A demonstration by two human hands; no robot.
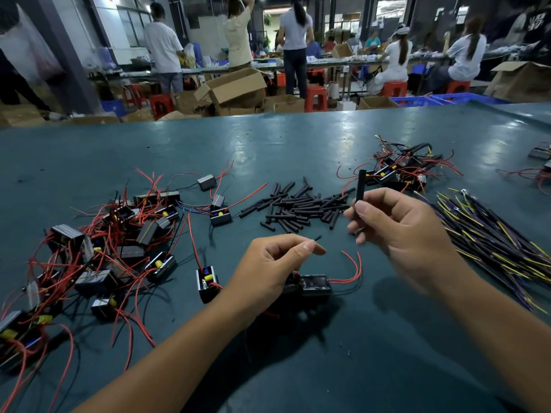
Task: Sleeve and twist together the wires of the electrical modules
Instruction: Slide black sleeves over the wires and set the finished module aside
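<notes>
We are holding one little black module [313, 286] low over the green table [298, 138], right in front of us. Our left hand [268, 268] is curling round it and pinching its thin black wire [316, 238] between thumb and finger, so the bare tip is poking up and is easy to reach. Its red wires [351, 268] are looping out to the right, out of the way.

Our right hand [402, 225] is pinching a short black sleeve [359, 189] and holding it upright, just above and to the right of the wire tip. We think we are getting ready to slide the sleeve over the wire; the two are not touching yet.

The loose sleeves [298, 208] are lying in a pile just behind our hands, so we can grab one fast. The waiting modules [119, 242] are sitting in a tangle on the left. A heap of done-looking modules [396, 169] is lying far right, and the yellow and black wires [492, 242] are spreading beside our right hand.
</notes>
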